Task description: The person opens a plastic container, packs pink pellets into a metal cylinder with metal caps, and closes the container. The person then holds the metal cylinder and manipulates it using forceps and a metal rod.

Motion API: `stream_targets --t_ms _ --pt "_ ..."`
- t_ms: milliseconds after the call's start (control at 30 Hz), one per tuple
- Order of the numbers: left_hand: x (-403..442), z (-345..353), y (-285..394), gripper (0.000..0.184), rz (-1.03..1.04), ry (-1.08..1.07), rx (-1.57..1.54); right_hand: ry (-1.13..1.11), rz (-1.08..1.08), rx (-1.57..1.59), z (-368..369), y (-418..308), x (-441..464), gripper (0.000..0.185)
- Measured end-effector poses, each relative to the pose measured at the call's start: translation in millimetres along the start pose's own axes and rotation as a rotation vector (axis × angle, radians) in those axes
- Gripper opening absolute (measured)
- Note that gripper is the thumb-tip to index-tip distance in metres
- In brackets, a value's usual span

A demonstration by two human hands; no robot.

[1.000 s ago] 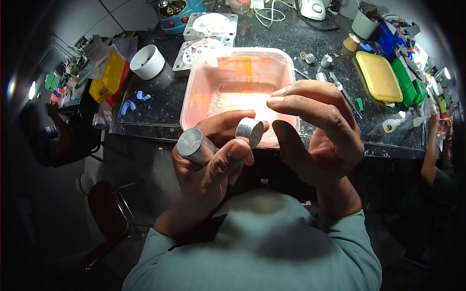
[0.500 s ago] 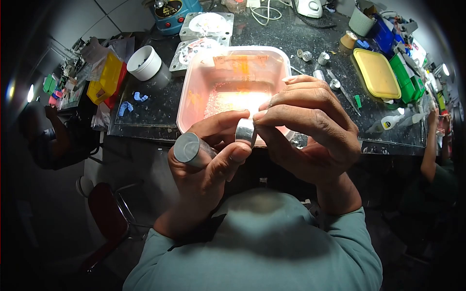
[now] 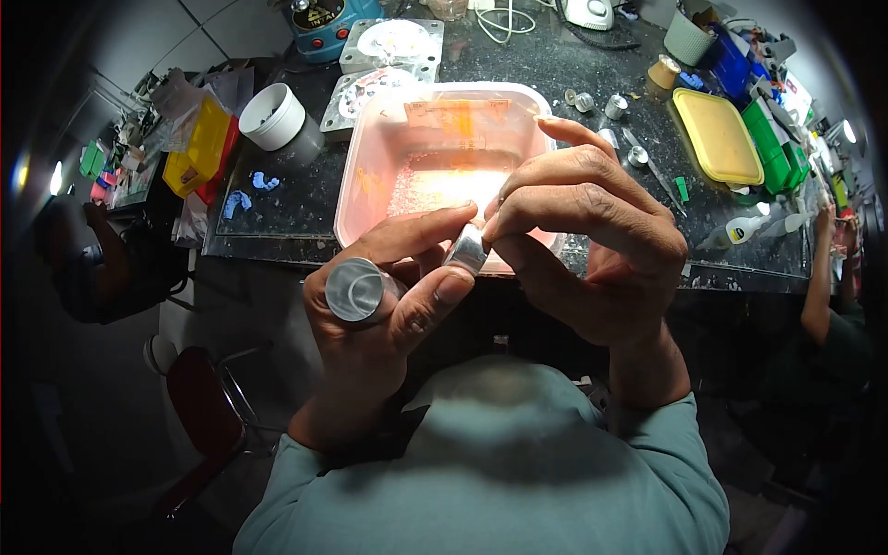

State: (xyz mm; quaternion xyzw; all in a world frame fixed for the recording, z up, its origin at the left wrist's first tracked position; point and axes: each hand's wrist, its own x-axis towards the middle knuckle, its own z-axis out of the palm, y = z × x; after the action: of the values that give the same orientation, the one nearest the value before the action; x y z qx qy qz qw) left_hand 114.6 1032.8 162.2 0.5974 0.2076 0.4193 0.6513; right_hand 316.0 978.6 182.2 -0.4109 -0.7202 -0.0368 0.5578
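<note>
Mid-frame, the small metal cap slanted toward upper right, pinched in the left hand, with the right hand, fingertips bunched, at its right edge, their grip unclear.

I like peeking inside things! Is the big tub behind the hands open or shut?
Open. No lid covers the tub, and you can see past its rim to pinkish bits on its bottom.

There is one left hand and one right hand, with two metal pieces held; on the bench are one pink tub, two metal plates and one yellow lid.
</note>
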Motion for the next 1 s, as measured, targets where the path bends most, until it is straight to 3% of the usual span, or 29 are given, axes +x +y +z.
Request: stream_targets --t_ms 467,1000 --pt "2.6 5.6 -0.8 0.037 0.068 -0.009 -0.083 0.111 0.043 0.068 11.2 0.6 -8.9 0.026" --pt "-0.1 7.1 -4.4 0.036 0.122 0.012 -0.036 0.157 0.006 -0.038 15.0 -1.5 -14.1 0.023"
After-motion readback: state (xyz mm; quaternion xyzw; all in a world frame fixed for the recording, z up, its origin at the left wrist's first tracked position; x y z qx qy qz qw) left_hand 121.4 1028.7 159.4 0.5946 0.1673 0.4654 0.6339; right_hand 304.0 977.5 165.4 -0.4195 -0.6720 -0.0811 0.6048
